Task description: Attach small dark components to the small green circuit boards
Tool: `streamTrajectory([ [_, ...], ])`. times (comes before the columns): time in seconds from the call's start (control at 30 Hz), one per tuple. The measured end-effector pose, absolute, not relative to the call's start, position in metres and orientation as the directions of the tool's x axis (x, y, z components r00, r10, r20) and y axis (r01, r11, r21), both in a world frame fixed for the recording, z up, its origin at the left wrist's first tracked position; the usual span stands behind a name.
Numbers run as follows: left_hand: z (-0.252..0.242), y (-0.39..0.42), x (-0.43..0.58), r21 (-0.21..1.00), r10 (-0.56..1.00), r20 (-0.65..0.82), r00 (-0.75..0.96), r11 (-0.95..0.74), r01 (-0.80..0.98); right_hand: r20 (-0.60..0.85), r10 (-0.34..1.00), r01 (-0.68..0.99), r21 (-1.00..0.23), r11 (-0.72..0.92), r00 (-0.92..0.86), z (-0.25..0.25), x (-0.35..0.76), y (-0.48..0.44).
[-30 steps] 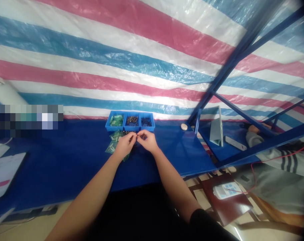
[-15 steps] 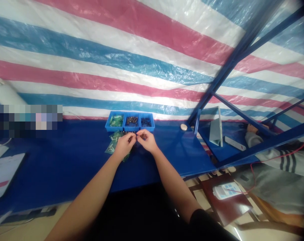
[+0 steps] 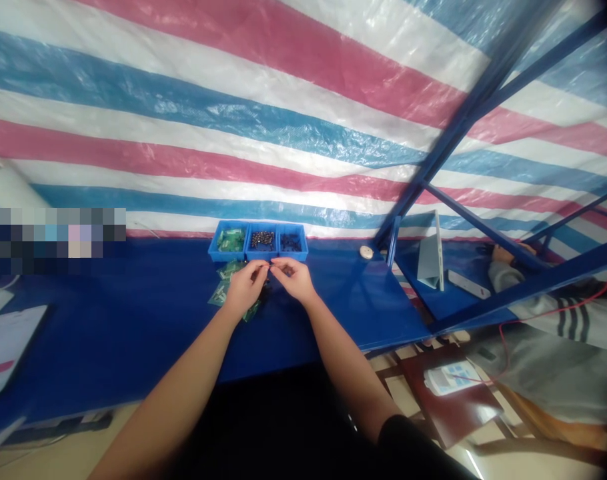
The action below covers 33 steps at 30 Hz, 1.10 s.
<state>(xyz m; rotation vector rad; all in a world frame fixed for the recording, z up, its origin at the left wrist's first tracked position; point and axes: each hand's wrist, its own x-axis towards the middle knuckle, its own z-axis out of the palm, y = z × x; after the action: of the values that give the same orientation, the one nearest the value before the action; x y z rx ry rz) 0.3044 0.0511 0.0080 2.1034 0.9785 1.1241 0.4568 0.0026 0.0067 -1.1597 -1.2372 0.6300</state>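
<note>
My left hand [image 3: 245, 288] and my right hand [image 3: 294, 279] meet at the fingertips in front of the bins, each closed in a pinch. Whatever lies between the fingers is too small to name. Behind them stand three joined blue bins: the left bin [image 3: 228, 256] has green pieces, the middle bin [image 3: 262, 256] small shiny metallic parts, the right bin [image 3: 293, 256] small dark parts. Green pieces [image 3: 220, 292] lie on the blue table, beside and partly under my left hand.
A round cream object [image 3: 366, 252] sits on the table [image 3: 148, 320] at the right. A tablet [image 3: 11, 347] lies far left. Blue frame bars [image 3: 446, 150] rise at the right, and beyond them is another person's grey sleeve [image 3: 538, 303]. A striped sheet [image 3: 233, 120] hangs behind.
Both hands stay together at nearly the same spot, with my left hand slightly further left and its wrist turned a little. The bins and loose green pieces have not moved on the table.
</note>
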Motion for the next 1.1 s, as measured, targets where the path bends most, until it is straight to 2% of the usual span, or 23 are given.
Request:
streamTrajectory([
  [0.8,0.0113,0.0508,0.3026,0.725,0.786,0.416,0.457,-0.590,0.355,0.404,0.877,0.225,-0.909,0.352,0.261,0.0073,0.4544,0.0019],
  [1.1,0.0078,0.0511,0.3044,0.753,0.810,0.414,0.415,-0.561,0.343,0.379,0.882,0.209,-0.921,0.330,0.280,0.0071,0.4551,0.0021],
])
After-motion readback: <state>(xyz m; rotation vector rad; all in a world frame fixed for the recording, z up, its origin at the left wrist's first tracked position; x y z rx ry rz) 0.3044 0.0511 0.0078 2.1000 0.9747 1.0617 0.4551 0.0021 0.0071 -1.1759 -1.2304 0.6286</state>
